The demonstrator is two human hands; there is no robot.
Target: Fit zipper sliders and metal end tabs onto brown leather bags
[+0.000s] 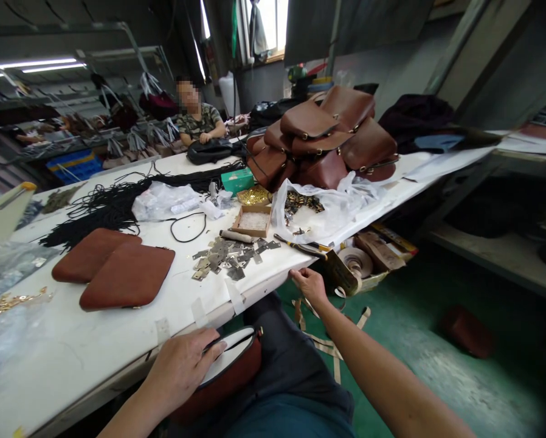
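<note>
My left hand (188, 362) is closed over the rim of a brown leather bag (236, 370) that rests on my lap. The bag's mouth faces up and shows a white lining; its lower part is hidden by my forearm. At the table's front corner, my right hand (310, 286) has its fingers pinched together, and whatever they hold is too small or hidden to make out. Just above that hand, pliers (300, 246) with yellow-black handles lie across the table edge. Flat metal plates (230, 257) are scattered nearby, beside a small box (252, 220) of clear pieces.
Two brown leather pieces (127, 277) lie on the white table (72, 340) at left. Finished-looking brown bags (318, 140) are heaped behind a plastic bag of metal fittings (303, 207). Black cords (104, 204) spread leftward. A person (200, 125) sits across. Tape rolls (355, 261) stand below the table.
</note>
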